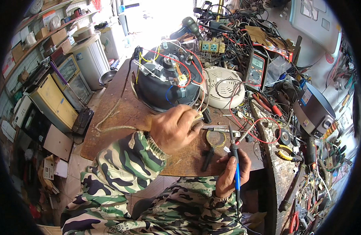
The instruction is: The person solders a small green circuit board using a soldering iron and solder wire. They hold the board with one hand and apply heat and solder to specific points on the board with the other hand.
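Right hand (231,172) grips soldering iron (235,156), tip up at 12 o'clock; left hand (173,127) pinches wires (198,116) by opened cooker (166,76). Joint looks unsoldered yet.

Left hand (173,127) pinches wires beside the upturned black cooker base (166,78) on the wooden table (117,113). Right hand (232,172) grips a blue-handled soldering iron (235,156), tip up near the pliers (211,147). A multimeter (256,66) lies behind.
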A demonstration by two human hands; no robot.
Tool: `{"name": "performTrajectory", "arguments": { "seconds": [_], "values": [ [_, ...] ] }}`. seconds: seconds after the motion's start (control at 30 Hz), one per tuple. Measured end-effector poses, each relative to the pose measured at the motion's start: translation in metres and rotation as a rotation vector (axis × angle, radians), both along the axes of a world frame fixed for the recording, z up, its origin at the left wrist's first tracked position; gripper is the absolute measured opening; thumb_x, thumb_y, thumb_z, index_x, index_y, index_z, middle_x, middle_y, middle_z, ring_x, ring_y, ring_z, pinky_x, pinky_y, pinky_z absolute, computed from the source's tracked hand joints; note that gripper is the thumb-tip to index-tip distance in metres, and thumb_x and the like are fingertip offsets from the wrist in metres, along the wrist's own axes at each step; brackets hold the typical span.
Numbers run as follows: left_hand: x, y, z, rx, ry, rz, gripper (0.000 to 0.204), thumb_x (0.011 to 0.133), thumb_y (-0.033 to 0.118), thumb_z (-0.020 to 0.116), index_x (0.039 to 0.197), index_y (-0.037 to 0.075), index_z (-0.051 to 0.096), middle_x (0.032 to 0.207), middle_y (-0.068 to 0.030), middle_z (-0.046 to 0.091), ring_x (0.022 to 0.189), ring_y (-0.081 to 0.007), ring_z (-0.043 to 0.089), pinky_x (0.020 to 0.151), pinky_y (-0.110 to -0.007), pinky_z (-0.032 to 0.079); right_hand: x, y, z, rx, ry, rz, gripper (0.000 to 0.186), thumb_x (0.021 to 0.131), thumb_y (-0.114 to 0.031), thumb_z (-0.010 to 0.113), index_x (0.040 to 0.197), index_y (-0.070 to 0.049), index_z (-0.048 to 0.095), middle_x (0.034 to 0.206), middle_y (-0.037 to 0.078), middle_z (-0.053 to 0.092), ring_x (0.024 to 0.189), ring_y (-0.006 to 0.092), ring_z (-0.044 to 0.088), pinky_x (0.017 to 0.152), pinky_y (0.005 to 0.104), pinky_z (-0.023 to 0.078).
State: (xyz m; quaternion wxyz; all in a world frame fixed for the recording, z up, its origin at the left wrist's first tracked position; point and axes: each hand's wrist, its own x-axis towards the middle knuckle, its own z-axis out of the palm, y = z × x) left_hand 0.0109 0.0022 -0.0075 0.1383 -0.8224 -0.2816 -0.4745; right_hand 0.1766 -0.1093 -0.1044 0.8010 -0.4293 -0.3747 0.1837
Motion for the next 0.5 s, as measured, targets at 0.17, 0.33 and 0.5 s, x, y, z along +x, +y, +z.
{"name": "performTrajectory", "arguments": {
  "seconds": [0.17, 0.33, 0.5],
  "values": [
    [0.002, 0.005, -0.009, -0.053, 0.063, 0.044, 0.042, 0.073, 0.013, 0.084, 0.108, 0.005, 0.064, 0.098, -0.0089, 0.068, 0.075, -0.0261, 0.071, 0.063, -0.036, 0.058, 0.0, -0.002, 0.0, 0.002, 0.026, 0.012, 0.034, 0.098, -0.011, 0.061, 0.124, 0.008, 0.051, 0.1, 0.015, 0.064, 0.078, 0.0181, 0.066, 0.07, 0.0332, 0.057],
    [-0.001, 0.009, -0.015, -0.079, 0.022, 0.015, 0.04, 0.074, 0.007, 0.081, 0.11, 0.005, 0.064, 0.094, -0.0088, 0.071, 0.07, -0.0268, 0.071, 0.061, -0.036, 0.058, 0.0, -0.002, -0.002, 0.003, 0.028, 0.034, 0.032, 0.098, -0.01, 0.061, 0.123, 0.007, 0.052, 0.101, 0.015, 0.064, 0.078, 0.0176, 0.066, 0.071, 0.0327, 0.056],
    [0.003, 0.004, -0.008, -0.362, -0.193, -0.126, 0.017, 0.086, 0.001, 0.074, 0.102, -0.001, 0.068, 0.083, -0.0093, 0.072, 0.065, -0.0114, 0.067, 0.057, -0.025, 0.051, 0.002, -0.002, -0.004, -0.007, 0.02, 0.023, 0.03, 0.098, -0.009, 0.061, 0.123, 0.006, 0.053, 0.103, 0.015, 0.064, 0.078, 0.0174, 0.066, 0.072, 0.032, 0.056]
  ]
}}
